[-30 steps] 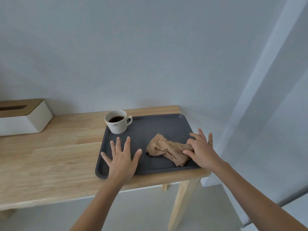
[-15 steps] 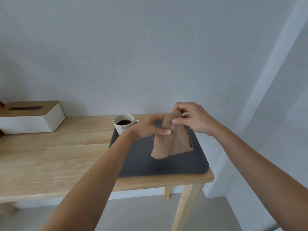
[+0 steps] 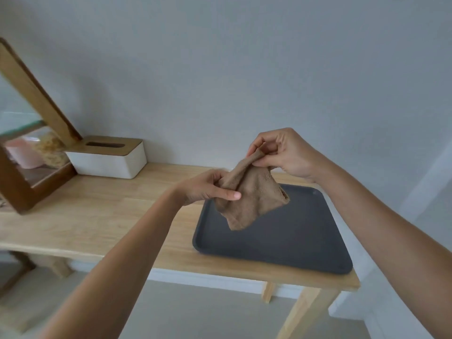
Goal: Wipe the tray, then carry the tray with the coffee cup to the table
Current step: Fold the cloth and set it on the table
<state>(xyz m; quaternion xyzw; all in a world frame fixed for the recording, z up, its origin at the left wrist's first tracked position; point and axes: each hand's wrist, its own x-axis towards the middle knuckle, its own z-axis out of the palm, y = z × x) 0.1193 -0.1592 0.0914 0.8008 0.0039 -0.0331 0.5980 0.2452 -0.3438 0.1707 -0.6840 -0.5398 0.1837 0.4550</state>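
A dark grey tray (image 3: pixel 293 241) lies on the right end of a light wooden table (image 3: pixel 97 216). Above the tray's far left part hangs a brown cloth (image 3: pixel 249 199), held up off the tray. My left hand (image 3: pixel 210 184) pinches the cloth's left edge between thumb and fingers. My right hand (image 3: pixel 283 152) pinches its top corner, higher and to the right. The coffee cup is hidden behind my left hand and the cloth.
A white tissue box with a wooden lid (image 3: pixel 107 157) stands at the back of the table. A wooden-framed glass case (image 3: pixel 29 152) sits at the far left. The table's right edge and leg (image 3: pixel 305 309) are close to the tray. A wall is behind.
Both hands lifted the cloth off the tray and now hold it higher and spread between them. The view swung right, so the tray sits further right and the cup became hidden.
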